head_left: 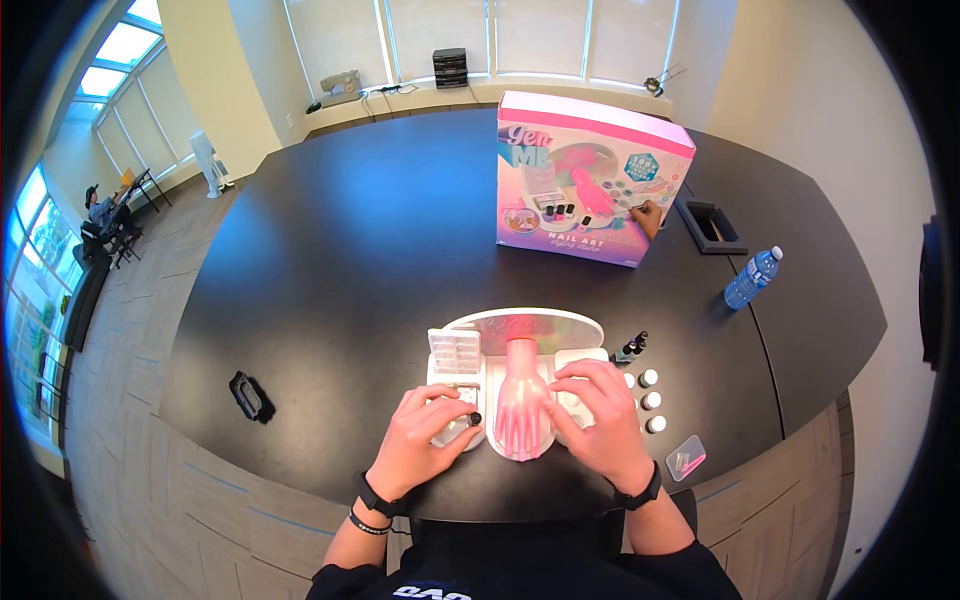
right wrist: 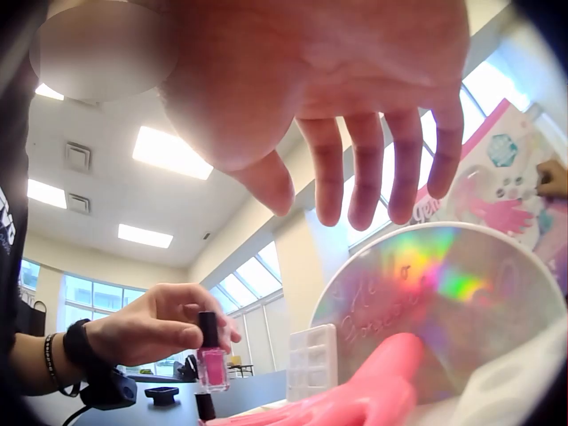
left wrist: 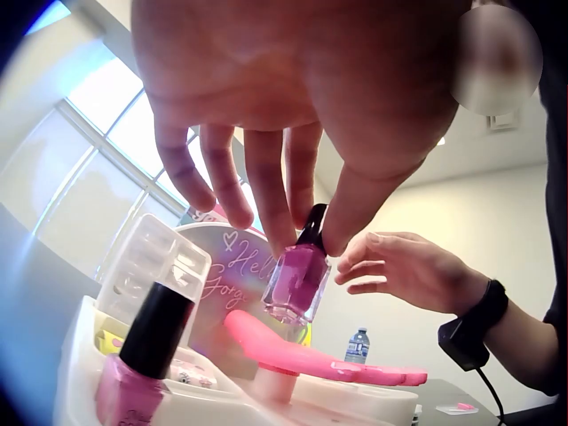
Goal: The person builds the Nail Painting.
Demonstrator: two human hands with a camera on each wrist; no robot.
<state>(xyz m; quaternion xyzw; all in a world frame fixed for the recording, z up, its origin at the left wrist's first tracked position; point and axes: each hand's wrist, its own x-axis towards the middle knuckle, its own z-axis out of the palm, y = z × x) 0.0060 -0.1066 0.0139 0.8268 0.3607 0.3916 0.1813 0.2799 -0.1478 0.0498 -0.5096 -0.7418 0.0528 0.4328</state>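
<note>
Your left hand (head_left: pixel 425 432) has the polish bottle (left wrist: pixel 298 282) pinched by its black cap between thumb and fingertips. The bottle is off the surface, above the left side of the white tray (left wrist: pixel 75 373) and just left of the pink model hand's (head_left: pixel 520 392) fingers. Its cap points up and its glass base down. From your left wrist, the long axis leans, the cap tipped to the right of the frame and the base to the left; from your right wrist, it looks close to upright.

Your right hand (head_left: pixel 603 420) grasps nothing: its fingers are spread and loosely bent over the right side of the model hand. Whether your thumb touches it, you cannot tell from the head view.

The model hand lies with its long axis running from the mirror (head_left: pixel 484 329) toward you, its wrist end at the mirror and its fingers pointing your way, back upward.

A second polish bottle (left wrist: pixel 140 377) stands cap up on the tray's left side, near the raised compartmented palette (head_left: pixel 455 351). To the right of the tray are white-capped pots (head_left: pixel 651 401) and dark bottles (head_left: pixel 628 351). The printed box (head_left: pixel 585 200) stands behind the mirror, with a water bottle (head_left: pixel 753 279) to its right.
</note>
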